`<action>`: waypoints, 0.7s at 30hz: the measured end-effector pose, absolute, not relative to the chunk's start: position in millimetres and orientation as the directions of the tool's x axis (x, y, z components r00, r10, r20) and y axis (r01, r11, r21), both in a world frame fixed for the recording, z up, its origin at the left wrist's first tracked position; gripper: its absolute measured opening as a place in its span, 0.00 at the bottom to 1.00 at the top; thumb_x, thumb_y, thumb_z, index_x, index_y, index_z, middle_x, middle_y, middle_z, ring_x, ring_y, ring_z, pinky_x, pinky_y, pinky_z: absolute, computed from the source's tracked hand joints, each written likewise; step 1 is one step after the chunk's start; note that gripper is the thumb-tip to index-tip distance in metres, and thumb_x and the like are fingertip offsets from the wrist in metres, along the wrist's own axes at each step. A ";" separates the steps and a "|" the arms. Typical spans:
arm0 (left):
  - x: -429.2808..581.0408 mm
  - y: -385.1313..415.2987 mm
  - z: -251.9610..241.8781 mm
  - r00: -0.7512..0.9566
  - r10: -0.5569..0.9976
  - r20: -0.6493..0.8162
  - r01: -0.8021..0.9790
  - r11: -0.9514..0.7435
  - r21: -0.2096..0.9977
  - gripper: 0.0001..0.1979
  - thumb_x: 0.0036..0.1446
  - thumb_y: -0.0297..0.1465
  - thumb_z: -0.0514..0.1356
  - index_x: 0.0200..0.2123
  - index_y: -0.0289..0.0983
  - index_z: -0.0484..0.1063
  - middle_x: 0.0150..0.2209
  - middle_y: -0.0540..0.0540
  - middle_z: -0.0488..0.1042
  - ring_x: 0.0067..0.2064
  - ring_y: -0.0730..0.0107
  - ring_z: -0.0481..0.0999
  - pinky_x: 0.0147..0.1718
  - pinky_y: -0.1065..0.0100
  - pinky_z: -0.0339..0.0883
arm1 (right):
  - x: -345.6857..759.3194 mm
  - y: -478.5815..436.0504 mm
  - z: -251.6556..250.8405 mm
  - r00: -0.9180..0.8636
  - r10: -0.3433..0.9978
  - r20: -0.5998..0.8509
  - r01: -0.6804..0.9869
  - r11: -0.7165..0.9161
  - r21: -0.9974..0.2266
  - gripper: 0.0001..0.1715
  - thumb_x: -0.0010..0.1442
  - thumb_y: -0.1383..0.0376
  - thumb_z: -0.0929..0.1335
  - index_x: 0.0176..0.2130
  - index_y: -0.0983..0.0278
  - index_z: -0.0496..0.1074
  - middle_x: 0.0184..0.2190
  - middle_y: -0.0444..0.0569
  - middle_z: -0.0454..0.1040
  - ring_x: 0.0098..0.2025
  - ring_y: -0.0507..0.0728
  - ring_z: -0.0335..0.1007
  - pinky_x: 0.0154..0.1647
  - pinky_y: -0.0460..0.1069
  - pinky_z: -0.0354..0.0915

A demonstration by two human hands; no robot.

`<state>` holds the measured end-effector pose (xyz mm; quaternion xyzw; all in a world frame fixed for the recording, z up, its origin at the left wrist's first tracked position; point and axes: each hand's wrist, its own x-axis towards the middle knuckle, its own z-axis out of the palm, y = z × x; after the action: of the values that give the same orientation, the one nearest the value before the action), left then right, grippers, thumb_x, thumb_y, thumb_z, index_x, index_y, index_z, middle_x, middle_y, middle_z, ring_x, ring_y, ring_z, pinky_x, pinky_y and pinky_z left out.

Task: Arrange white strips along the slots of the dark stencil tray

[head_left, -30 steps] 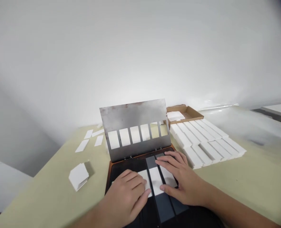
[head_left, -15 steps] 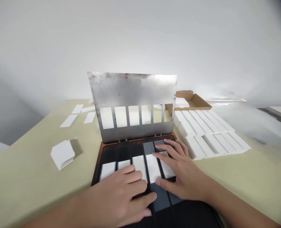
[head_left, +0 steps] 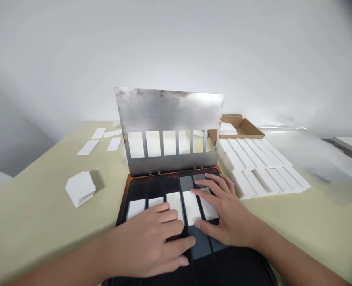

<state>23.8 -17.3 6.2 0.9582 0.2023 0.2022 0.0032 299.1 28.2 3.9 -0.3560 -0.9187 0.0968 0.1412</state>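
A dark, flat jig (head_left: pixel 168 186) with parallel slots lies before me. White cards (head_left: pixel 174 202) sit in a row across its slots. Its metal plate (head_left: pixel 170 107), pierced by a row of rectangular windows, stands raised on hinges at the far edge. My left hand (head_left: pixel 155 238) rests over the near left slots, covering parts of the cards; its fingers are bent and apart, holding nothing visible. My right hand (head_left: pixel 220 210) is spread over the right slots. Its thumb touches a white card (head_left: pixel 192 208) near the bottom edge, and the index fingertip is at the top edge.
A small stack of white cards (head_left: pixel 80 188) and several loose cards (head_left: pixel 88 147) are on the left of the pale green table (head_left: pixel 39 190). To the right lie rows of stacked white cards (head_left: pixel 265 167), with an open cardboard box (head_left: pixel 250 129) behind them.
Both hands keep nearly the same place on the jig. The view has shifted slightly, so the jig and left stack appear a little higher and farther right.
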 end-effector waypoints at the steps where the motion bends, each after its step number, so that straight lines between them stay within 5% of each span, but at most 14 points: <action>1: 23.6 -17.3 5.9 0.836 0.389 0.386 0.385 -0.918 0.093 0.13 0.70 0.38 0.65 0.53 0.39 0.77 0.36 0.48 0.74 0.37 0.62 0.72 0.45 0.59 0.63 | 299.0 28.2 4.1 -0.707 0.681 0.188 0.628 0.728 -0.275 0.38 0.64 0.49 0.73 0.67 0.57 0.67 0.70 0.53 0.64 0.74 0.73 0.49 0.75 0.72 0.42; 21: 22.8 -16.3 4.6 0.852 0.384 0.356 0.363 -0.923 0.125 0.13 0.72 0.39 0.62 0.54 0.39 0.76 0.36 0.47 0.73 0.36 0.61 0.70 0.41 0.59 0.60 | 299.1 27.2 8.0 -0.732 0.654 0.190 0.554 0.734 -0.394 0.31 0.69 0.51 0.70 0.67 0.53 0.67 0.65 0.44 0.73 0.71 0.68 0.55 0.75 0.67 0.39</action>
<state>22.8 -16.3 4.6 0.9620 0.1941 0.1903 0.0267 299.1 27.2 8.0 -0.3292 -0.9173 0.1573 0.1598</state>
